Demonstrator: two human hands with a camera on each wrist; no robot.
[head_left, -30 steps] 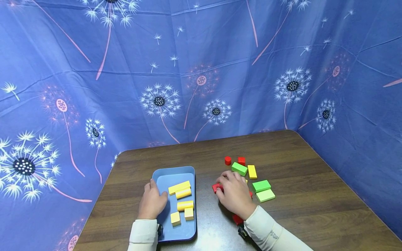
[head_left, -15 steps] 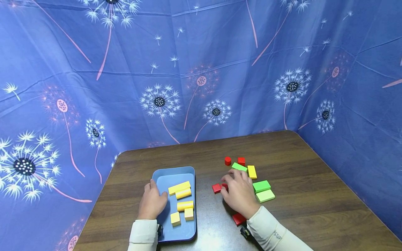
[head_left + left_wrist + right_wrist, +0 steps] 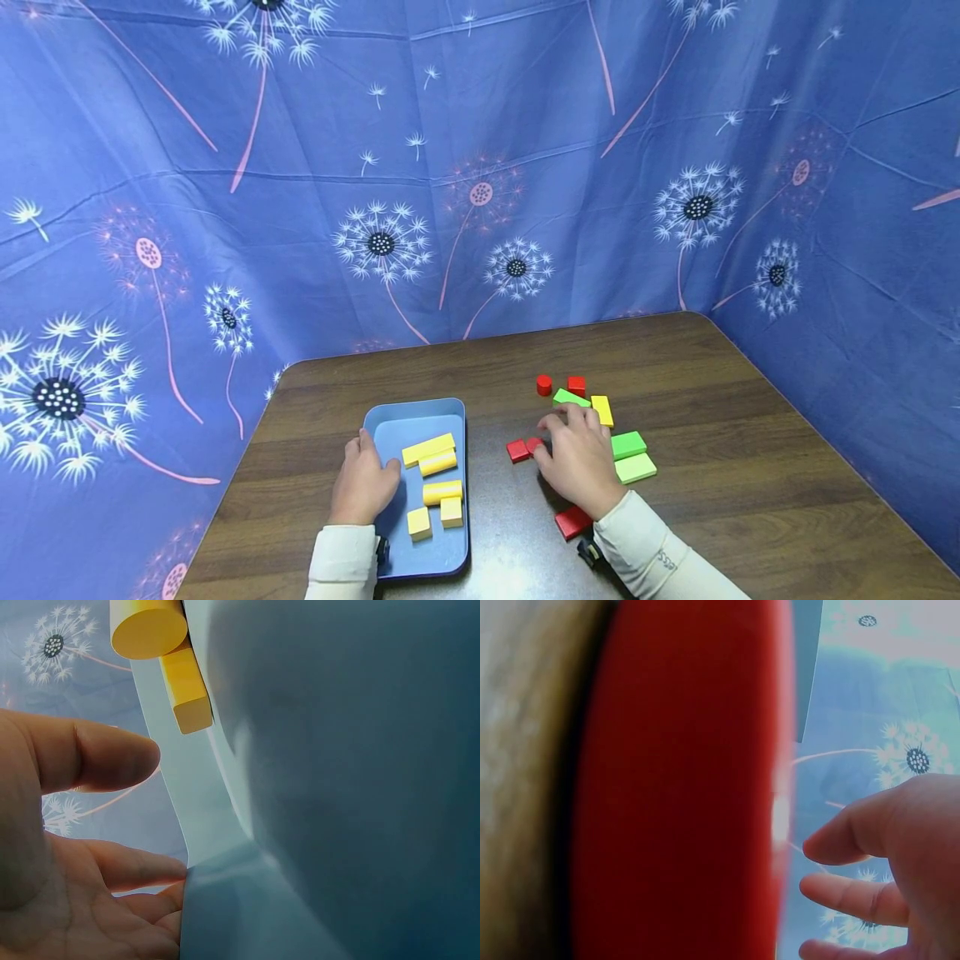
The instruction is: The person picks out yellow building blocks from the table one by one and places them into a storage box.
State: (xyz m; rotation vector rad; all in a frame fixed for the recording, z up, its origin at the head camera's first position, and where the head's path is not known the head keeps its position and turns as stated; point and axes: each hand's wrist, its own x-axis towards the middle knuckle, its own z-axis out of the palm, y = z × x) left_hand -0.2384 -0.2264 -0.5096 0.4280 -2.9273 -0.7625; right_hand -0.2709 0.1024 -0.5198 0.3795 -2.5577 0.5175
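In the head view my left hand [image 3: 363, 486] holds the left rim of a blue tray [image 3: 384, 414], thumb over the inside. The left wrist view shows its fingertips passing behind the tray wall [image 3: 176, 772]. Yellow cylinders [image 3: 442, 492], a long yellow block [image 3: 428, 448] and two yellow cubes [image 3: 419, 523] lie inside. My right hand [image 3: 579, 461] hovers over the loose blocks, fingers parted and nothing visible between them. Left of its thumb sit a red block [image 3: 517, 451] and a rounded red piece [image 3: 534, 445]. Whatever lies under the palm is hidden.
Beyond the right hand lie a red cylinder [image 3: 544, 385], a red cube [image 3: 576, 385], a green block [image 3: 572, 398] and a yellow block [image 3: 602, 411]. Two green blocks [image 3: 636, 468] are to its right. Another red block [image 3: 573, 522] lies by the right wrist.
My right hand has shifted a little to the right, uncovering the two red pieces by its thumb and covering more of the green blocks. The left hand and tray have stayed put.
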